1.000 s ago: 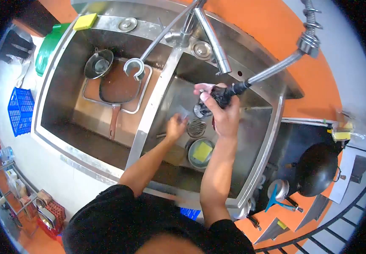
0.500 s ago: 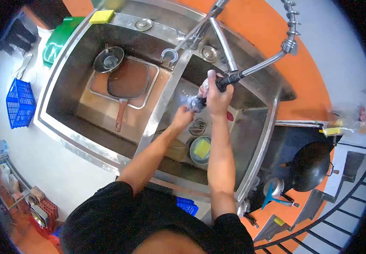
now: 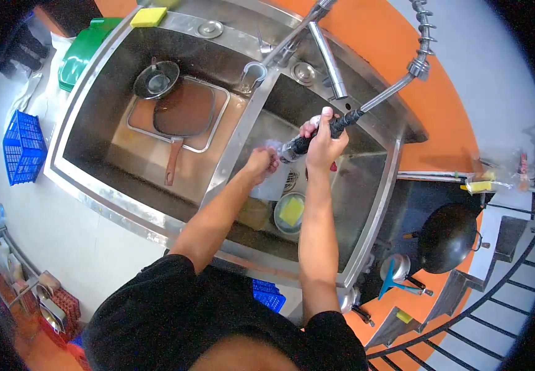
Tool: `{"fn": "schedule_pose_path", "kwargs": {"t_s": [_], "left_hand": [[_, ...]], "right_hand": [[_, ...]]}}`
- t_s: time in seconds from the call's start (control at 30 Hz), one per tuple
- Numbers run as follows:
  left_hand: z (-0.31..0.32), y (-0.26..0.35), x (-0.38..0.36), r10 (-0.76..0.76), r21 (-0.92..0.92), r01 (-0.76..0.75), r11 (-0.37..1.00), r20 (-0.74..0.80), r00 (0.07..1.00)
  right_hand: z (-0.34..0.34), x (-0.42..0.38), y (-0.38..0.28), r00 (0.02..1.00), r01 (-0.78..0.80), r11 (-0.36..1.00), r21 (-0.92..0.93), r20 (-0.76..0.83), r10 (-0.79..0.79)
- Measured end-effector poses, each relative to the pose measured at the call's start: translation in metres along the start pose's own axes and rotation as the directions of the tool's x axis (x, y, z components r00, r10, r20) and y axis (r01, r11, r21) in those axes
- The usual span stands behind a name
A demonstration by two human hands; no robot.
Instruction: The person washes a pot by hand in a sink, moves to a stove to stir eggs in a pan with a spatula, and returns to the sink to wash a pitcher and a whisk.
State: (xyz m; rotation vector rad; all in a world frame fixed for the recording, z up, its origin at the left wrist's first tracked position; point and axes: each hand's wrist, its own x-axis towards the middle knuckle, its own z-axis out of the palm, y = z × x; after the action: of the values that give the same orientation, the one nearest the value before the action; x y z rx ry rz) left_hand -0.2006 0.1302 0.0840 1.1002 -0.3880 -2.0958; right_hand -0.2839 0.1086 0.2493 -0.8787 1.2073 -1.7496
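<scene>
My right hand (image 3: 324, 141) is wrapped round a black spray nozzle (image 3: 297, 147) on a metal hose, above the right sink basin. The nozzle head points left towards my left hand (image 3: 262, 163), whose fingers are curled together right at its outlet. A pale, whitish blur shows beside these fingers; I cannot tell what they hold. Below the hands in the same basin sits a round metal bowl (image 3: 280, 224) with a yellow-green sponge (image 3: 291, 211) in it. Near the bowl a round drain strainer (image 3: 291, 180) shows partly.
The left basin holds a square pan (image 3: 184, 111) with a brown handle, on a tray, and a small dark pan (image 3: 167, 81). A yellow sponge (image 3: 148, 17) lies on the sink's back rim. A blue basket (image 3: 24, 148) stands left; a wok (image 3: 448, 238) is at right.
My left hand has shifted slightly left and up, and the spray nozzle with my right hand has tilted a little. The bright splash at the nozzle has lessened. The whole view has shifted slightly.
</scene>
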Motion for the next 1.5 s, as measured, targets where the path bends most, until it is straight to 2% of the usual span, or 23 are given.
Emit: {"fn": "schedule_pose_path", "kwargs": {"t_s": [0.07, 0.13, 0.2, 0.27, 0.33, 0.47, 0.5, 0.53, 0.6, 0.67, 0.73, 0.8, 0.87, 0.9, 1.0, 1.07, 1.2, 1.23, 1.27, 1.33, 1.4, 1.47, 1.5], "left_hand": [[-0.016, -0.006, 0.013, -0.151, -0.070, 0.149, 0.986, -0.017, 0.988], [-0.022, -0.005, 0.013, -0.245, -0.202, 0.232, 0.952, -0.042, 0.969], [-0.017, -0.014, 0.016, -0.276, -0.246, 0.270, 0.931, 0.012, 0.961], [-0.008, -0.012, 0.008, -0.304, -0.284, 0.311, 0.907, 0.069, 0.950], [-0.001, -0.013, 0.002, -0.283, -0.050, 0.291, 0.956, 0.126, 0.951], [0.003, -0.018, 0.002, -0.182, -0.039, 0.194, 0.980, 0.217, 0.959], [0.004, -0.016, -0.002, -0.137, 0.360, 0.096, 0.928, 0.092, 0.986], [0.004, -0.018, -0.005, -0.048, 0.705, 0.040, 0.708, -0.008, 0.999], [-0.001, -0.033, -0.007, 0.047, 0.716, 0.042, 0.697, -0.104, 0.993], [0.006, -0.031, -0.029, 0.425, 0.886, -0.103, 0.451, -0.112, 0.898], [0.007, -0.023, -0.049, 0.409, 0.877, -0.085, 0.473, -0.132, 0.903], [0.006, -0.015, -0.058, 0.397, 0.868, -0.071, 0.491, -0.150, 0.906], [0.004, -0.018, -0.066, 0.331, 0.925, -0.193, 0.327, 0.079, 0.940], [0.005, -0.018, -0.066, 0.330, 0.925, -0.192, 0.327, 0.079, 0.941], [0.001, -0.020, -0.059, 0.487, 0.898, -0.156, 0.412, -0.072, 0.870], [-0.006, -0.021, -0.044, 0.526, 0.818, -0.203, 0.538, -0.137, 0.839], [-0.005, -0.024, -0.039, 0.552, 0.797, -0.218, 0.563, -0.167, 0.817], [-0.014, -0.021, -0.023, 0.301, 0.506, -0.098, 0.857, -0.337, 0.892], [-0.018, -0.012, -0.015, 0.000, 0.124, 0.053, 0.991, -0.393, 0.920], [-0.018, -0.009, -0.008, -0.078, 0.090, 0.119, 0.989, -0.364, 0.928], [-0.012, -0.023, 0.010, -0.324, -0.136, 0.294, 0.946, -0.423, 0.846], [-0.040, -0.083, 0.078, -0.308, -0.336, 0.230, 0.913, -0.201, 0.930], [-0.021, -0.054, 0.040, -0.320, -0.252, 0.259, 0.932, -0.246, 0.915]], "right_hand": [[0.003, 0.002, -0.002, 0.999, 0.024, 0.998, -0.063, -0.027, -0.026], [0.005, 0.003, -0.019, 0.988, 0.104, 0.971, -0.214, 0.131, -0.077], [0.008, 0.004, -0.037, 0.961, 0.001, 0.955, -0.295, 0.263, 0.080], [0.008, 0.010, -0.035, 0.935, -0.006, 0.980, -0.197, 0.347, 0.075], [0.009, 0.012, -0.033, 0.935, -0.225, 0.958, -0.177, 0.236, 0.263], [0.016, 0.000, -0.011, 0.988, -0.151, 0.953, -0.262, -0.037, 0.147], [0.018, -0.005, -0.009, 0.990, -0.142, 0.953, -0.266, -0.049, 0.134], [0.016, -0.004, -0.006, 0.989, -0.146, 0.952, -0.268, -0.046, 0.138], [0.008, -0.001, 0.001, 0.992, -0.096, 0.978, -0.184, -0.094, 0.080], [0.002, 0.003, -0.007, 0.994, -0.093, 0.990, -0.105, -0.070, 0.086], [-0.008, 0.011, -0.001, 0.996, 0.044, 0.981, -0.190, -0.068, -0.058], [-0.006, 0.005, 0.002, 0.996, -0.006, 0.980, -0.199, -0.093, -0.013], [-0.007, -0.004, 0.012, 0.997, -0.083, 0.996, 0.022, -0.004, 0.083], [-0.010, -0.002, 0.015, 0.998, -0.049, 0.999, 0.004, -0.037, 0.049], [-0.012, 0.001, 0.011, 0.992, -0.005, 0.976, -0.217, -0.122, -0.022], [-0.008, -0.001, 0.003, 0.996, -0.046, 0.976, -0.213, -0.085, 0.029], [-0.011, -0.006, 0.007, 0.991, -0.044, 0.965, -0.259, -0.135, 0.008], [-0.011, -0.008, 0.009, 0.992, -0.078, 0.982, -0.171, -0.113, 0.059], [-0.009, -0.007, 0.010, 0.991, -0.111, 0.990, -0.082, -0.079, 0.105], [-0.003, -0.008, 0.012, 0.995, -0.101, 0.994, -0.043, -0.027, 0.100], [-0.002, -0.020, 0.014, 0.993, -0.115, 0.993, -0.002, 0.010, 0.115], [0.007, -0.017, 0.016, 0.989, -0.130, 0.987, -0.090, -0.079, 0.123], [-0.001, -0.012, 0.022, 0.999, -0.035, 0.969, -0.244, 0.023, 0.041]]}}
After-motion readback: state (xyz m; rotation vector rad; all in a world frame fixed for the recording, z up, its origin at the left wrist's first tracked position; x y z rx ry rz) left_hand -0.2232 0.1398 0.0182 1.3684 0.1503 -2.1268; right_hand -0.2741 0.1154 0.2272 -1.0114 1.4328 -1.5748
